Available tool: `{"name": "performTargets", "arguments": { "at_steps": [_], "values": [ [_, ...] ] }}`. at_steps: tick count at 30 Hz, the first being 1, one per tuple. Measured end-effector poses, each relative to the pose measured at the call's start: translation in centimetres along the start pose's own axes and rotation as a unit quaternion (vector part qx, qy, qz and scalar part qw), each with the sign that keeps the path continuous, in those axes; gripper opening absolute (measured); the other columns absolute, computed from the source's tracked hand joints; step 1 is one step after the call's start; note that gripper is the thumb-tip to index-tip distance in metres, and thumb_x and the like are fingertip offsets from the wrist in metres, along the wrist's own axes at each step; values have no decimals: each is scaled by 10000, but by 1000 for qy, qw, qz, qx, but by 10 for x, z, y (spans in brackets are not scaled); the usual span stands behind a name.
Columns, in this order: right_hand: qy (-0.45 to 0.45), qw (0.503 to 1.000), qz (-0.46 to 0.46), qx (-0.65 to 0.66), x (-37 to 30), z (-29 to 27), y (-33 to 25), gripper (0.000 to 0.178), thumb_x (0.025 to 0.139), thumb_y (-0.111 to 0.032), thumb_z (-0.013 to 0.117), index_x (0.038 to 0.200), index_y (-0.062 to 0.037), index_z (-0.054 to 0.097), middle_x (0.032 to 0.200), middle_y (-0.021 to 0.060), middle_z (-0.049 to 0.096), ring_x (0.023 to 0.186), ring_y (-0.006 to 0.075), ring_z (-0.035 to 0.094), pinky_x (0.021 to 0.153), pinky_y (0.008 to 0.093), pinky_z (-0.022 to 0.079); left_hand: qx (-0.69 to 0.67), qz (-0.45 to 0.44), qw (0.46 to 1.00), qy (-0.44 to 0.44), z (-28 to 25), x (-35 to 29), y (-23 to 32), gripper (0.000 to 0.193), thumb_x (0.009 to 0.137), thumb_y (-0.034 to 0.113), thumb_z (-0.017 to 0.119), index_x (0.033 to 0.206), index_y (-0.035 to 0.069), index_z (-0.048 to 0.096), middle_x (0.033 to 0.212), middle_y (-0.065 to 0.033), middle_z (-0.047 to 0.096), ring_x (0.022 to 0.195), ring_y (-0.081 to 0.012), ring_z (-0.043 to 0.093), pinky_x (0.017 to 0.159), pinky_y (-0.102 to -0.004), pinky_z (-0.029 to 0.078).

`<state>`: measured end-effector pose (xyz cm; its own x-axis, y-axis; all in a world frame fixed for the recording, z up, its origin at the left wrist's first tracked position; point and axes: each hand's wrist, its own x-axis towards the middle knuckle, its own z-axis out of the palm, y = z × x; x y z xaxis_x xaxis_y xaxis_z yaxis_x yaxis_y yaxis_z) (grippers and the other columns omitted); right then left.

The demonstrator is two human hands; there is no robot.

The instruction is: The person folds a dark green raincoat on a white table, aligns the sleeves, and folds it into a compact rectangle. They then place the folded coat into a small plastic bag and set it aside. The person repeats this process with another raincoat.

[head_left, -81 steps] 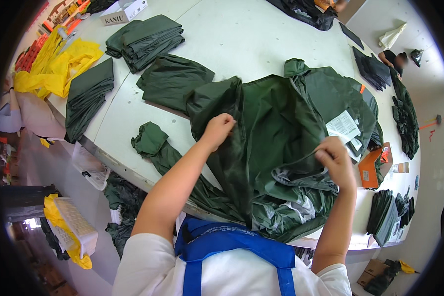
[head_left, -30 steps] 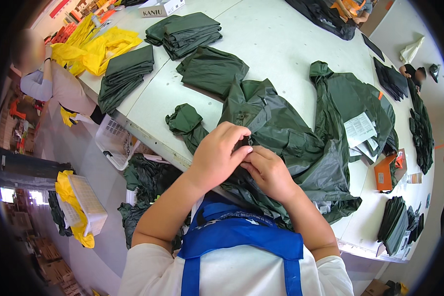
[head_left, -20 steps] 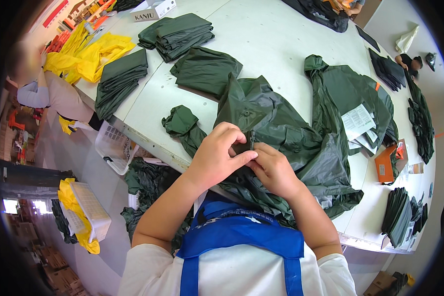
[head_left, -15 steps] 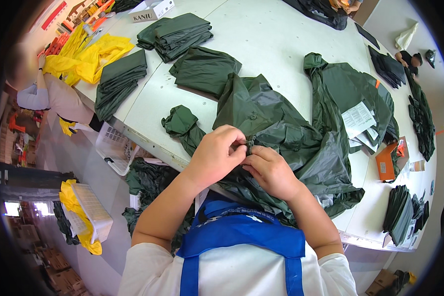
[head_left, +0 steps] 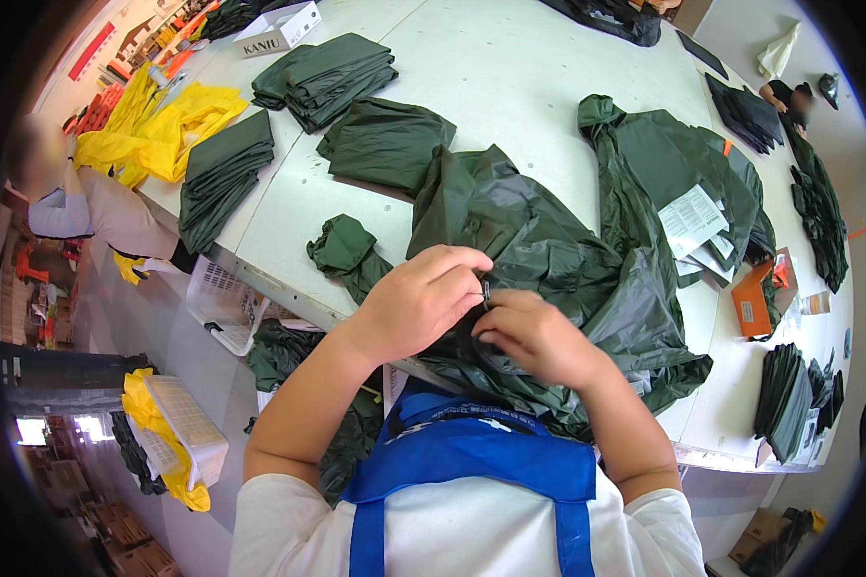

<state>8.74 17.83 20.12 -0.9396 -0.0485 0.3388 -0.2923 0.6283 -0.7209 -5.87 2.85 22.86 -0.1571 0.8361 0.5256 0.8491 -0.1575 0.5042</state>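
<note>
A dark green rain garment [head_left: 520, 207] lies crumpled over the table's near edge in front of me, a snap button showing on its upper part. Above its near side, my left hand [head_left: 423, 298] is closed, thumb and fingertips pinched on a small dark piece of it. My right hand [head_left: 539, 337] faces it from the other side, fingers curled, fingertips at the same small piece. What exactly that piece is, the fingers mostly hide. A bunched green sleeve-like part [head_left: 344, 252] lies left of my hands.
Folded green garments [head_left: 385, 144] and stacks [head_left: 229, 173] lie on the white table [head_left: 510, 58]. At the right are another green garment [head_left: 669, 159], paper sheets [head_left: 693, 221] and an orange box [head_left: 755, 300]. A person [head_left: 106, 207] stands left by yellow garments [head_left: 178, 125]; baskets [head_left: 223, 298] sit below.
My left fingers have shifted slightly up and my right hand slightly down, so the fingertips are a little farther apart. The view has turned slightly.
</note>
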Motion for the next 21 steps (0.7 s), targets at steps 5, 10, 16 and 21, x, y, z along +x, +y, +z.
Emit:
{"name": "performTargets", "arguments": {
  "at_steps": [5, 10, 16, 21],
  "values": [
    [19, 993, 114, 35, 1, -25, -5, 201, 842, -17, 643, 1041, -39, 618, 892, 108, 585, 799, 227, 599, 713, 318, 492, 50, 80, 995, -20, 0, 0, -3, 115, 779, -6, 662, 824, 20, 560, 1011, -88, 618, 794, -235, 613, 674, -323, 519],
    [58, 953, 205, 215, -1, -20, -9, 285, 852, -47, 657, 1030, -12, 437, 835, 101, 568, 764, 172, 572, 688, 311, 470, 28, 79, 996, -4, 6, 6, 1, 142, 757, -20, 676, 834, 12, 561, 978, -94, 620, 786, -239, 616, 658, -315, 520],
    [43, 957, 200, 204, 2, -24, -8, 303, 840, -54, 676, 967, -20, 402, 805, 107, 567, 713, 176, 552, 660, 309, 462, 12, 78, 997, 2, 11, 8, 3, 111, 782, 20, 624, 860, 25, 545, 976, -90, 607, 808, -244, 606, 681, -323, 525],
    [24, 962, 215, 169, 1, -31, -12, 318, 825, -70, 693, 964, -16, 412, 782, 120, 562, 687, 192, 555, 635, 318, 460, 2, 91, 996, 3, 15, 9, 2, 109, 777, 28, 622, 860, 23, 552, 980, -86, 611, 808, -236, 608, 687, -322, 526]
  ]
}}
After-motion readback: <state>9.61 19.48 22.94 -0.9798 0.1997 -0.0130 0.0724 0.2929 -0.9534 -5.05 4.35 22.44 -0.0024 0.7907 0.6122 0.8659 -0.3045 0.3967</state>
